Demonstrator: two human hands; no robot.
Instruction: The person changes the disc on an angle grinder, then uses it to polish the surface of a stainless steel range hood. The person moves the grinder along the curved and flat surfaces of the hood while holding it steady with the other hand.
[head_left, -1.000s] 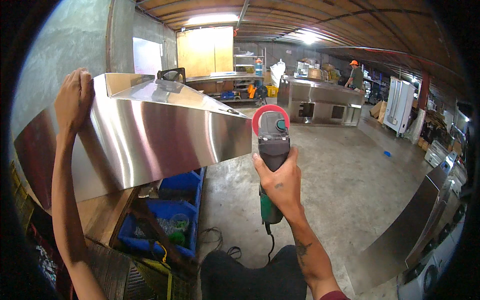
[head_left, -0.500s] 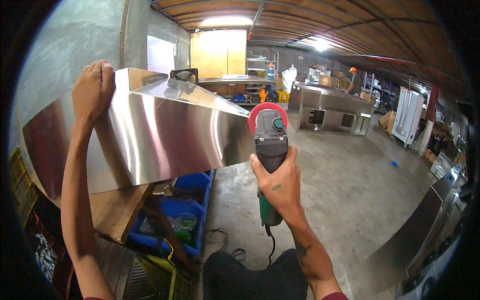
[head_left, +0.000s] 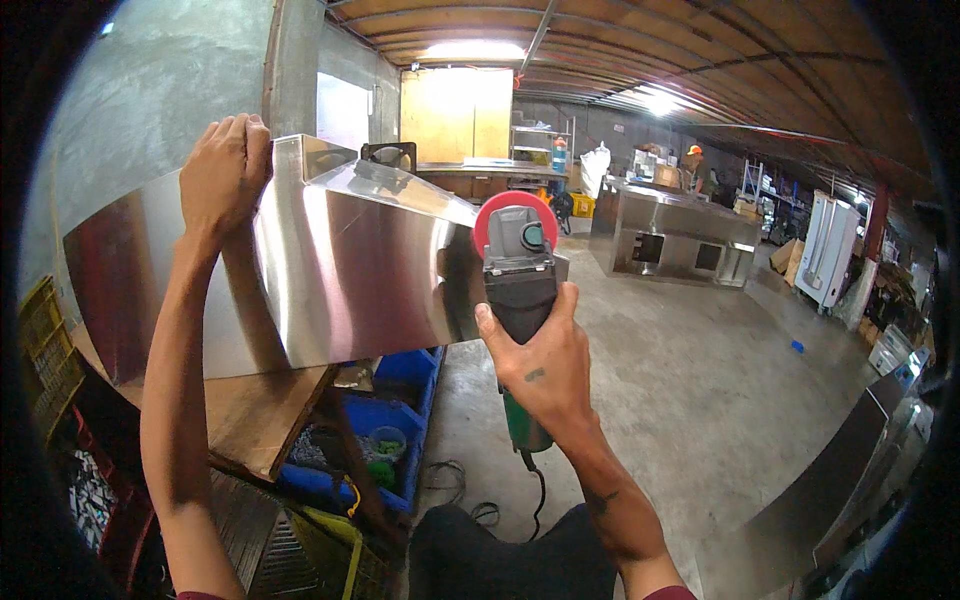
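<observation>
My right hand (head_left: pixel 545 365) is wrapped round the body of a green and black angle grinder (head_left: pixel 521 290), whose red disc (head_left: pixel 488 218) is at the right end of a shiny bent sheet-metal piece (head_left: pixel 350 275). Whether the disc touches the metal I cannot tell. At the upper left, my left hand (head_left: pixel 226 172) grips the top edge of that piece, fingers curled over it. The metal rests on a wooden bench top (head_left: pixel 262 425) and juts past its right edge. Clear film seems to lie along the sloping top face.
Blue bins (head_left: pixel 375 415) with scraps stand below the bench, beside yellow crates (head_left: pixel 330 545). The grinder's cord (head_left: pixel 541 500) hangs to the concrete floor. A large steel counter (head_left: pixel 675 235) stands further off, with a person in an orange cap (head_left: pixel 694 165) behind it. Metal sheets (head_left: pixel 830 480) lean at right.
The view has turned slightly left, so the scene sits further right. The grinder has moved left along the metal's right end. Both grips stay the same.
</observation>
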